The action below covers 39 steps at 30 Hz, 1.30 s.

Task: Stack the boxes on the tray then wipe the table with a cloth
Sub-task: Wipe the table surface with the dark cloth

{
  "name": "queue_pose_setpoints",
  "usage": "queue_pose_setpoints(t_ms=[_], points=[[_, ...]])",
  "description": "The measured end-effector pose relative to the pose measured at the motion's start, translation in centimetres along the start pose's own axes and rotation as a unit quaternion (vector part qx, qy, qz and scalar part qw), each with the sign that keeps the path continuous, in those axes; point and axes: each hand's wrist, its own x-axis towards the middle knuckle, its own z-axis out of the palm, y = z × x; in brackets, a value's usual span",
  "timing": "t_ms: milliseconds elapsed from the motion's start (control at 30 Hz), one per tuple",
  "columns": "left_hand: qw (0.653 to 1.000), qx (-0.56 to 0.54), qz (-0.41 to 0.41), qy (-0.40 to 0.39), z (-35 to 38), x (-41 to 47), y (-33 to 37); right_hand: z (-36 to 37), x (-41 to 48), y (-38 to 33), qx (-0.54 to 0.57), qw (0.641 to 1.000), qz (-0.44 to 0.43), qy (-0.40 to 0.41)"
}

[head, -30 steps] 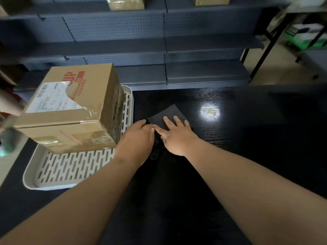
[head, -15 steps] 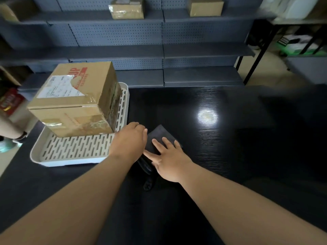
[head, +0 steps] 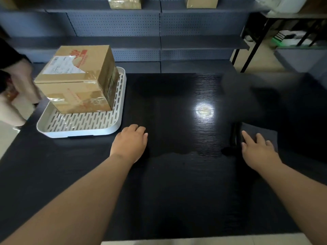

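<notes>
A brown cardboard box (head: 77,80) with a white label stands on another box in the white slotted tray (head: 79,132) at the left of the black table (head: 177,191). My right hand (head: 256,149) presses flat with straight fingers on a dark grey cloth (head: 261,132) at the table's right. My left hand (head: 130,143) rests on the bare table just right of the tray, fingers loosely curled and holding nothing.
Grey metal shelving (head: 159,43) runs behind the table, with two small cardboard boxes (head: 124,1) on an upper shelf. Another person's arm (head: 16,96) shows at the left edge. A black-framed rack (head: 292,25) stands at the back right.
My right hand has slid the cloth from the middle of the table far to the right. My left hand has let go of the cloth and stays near the tray.
</notes>
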Motion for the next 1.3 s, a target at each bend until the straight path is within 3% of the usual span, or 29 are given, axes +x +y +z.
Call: queue_pose_setpoints(t_ms=[100, 167, 300, 467, 633, 700, 767, 867, 967, 1133, 1200, 1300], points=[[1.0, 0.0, 0.005, -0.003, -0.3, -0.3, -1.6, 0.5, -2.5, -5.4, 0.03, 0.996, 0.081, -0.01], [1.0, -0.004, 0.011, -0.006, -0.7, -0.4, -2.7, 0.9, -4.3, -9.9, 0.035, 0.997, 0.064, -0.013], [0.999, -0.02, 0.025, -0.008, -1.5, -0.5, -4.8, 2.7, -9.1, -18.4, -0.006, 0.997, -0.07, -0.01], [0.997, -0.049, 0.054, -0.011, -2.2, 0.1, -6.6, 5.0, -15.3, -26.1, -0.063, 0.969, -0.236, -0.029], [0.993, -0.069, 0.093, -0.008, -2.4, 0.2, -6.6, 6.7, -19.0, -27.9, -0.083, 0.932, -0.349, -0.045], [0.991, -0.072, 0.112, -0.011, -2.3, 0.3, -6.5, 7.1, -18.9, -26.6, -0.071, 0.918, -0.391, 0.002], [0.989, -0.073, 0.126, -0.013, -2.3, 0.5, -6.4, 7.0, -18.0, -24.7, -0.065, 0.916, -0.396, 0.012], [0.988, -0.071, 0.138, -0.017, -2.4, 0.6, -6.3, 5.9, -15.3, -21.2, -0.072, 0.939, -0.337, -0.005], [0.987, -0.071, 0.145, -0.025, -2.7, 0.3, -6.2, 4.7, -12.0, -17.1, -0.052, 0.972, -0.222, 0.049], [0.986, -0.069, 0.151, -0.03, -2.6, 0.4, -6.5, 3.4, -11.2, -18.4, 0.052, 0.999, 0.006, -0.008], [0.986, -0.064, 0.148, -0.025, -2.6, 0.6, -6.4, 4.4, -13.6, -22.2, 0.037, 0.999, -0.015, -0.01], [0.987, -0.061, 0.145, -0.016, -2.6, 0.9, -5.6, 6.2, -18.1, -25.3, -0.02, 0.989, -0.148, -0.007]])
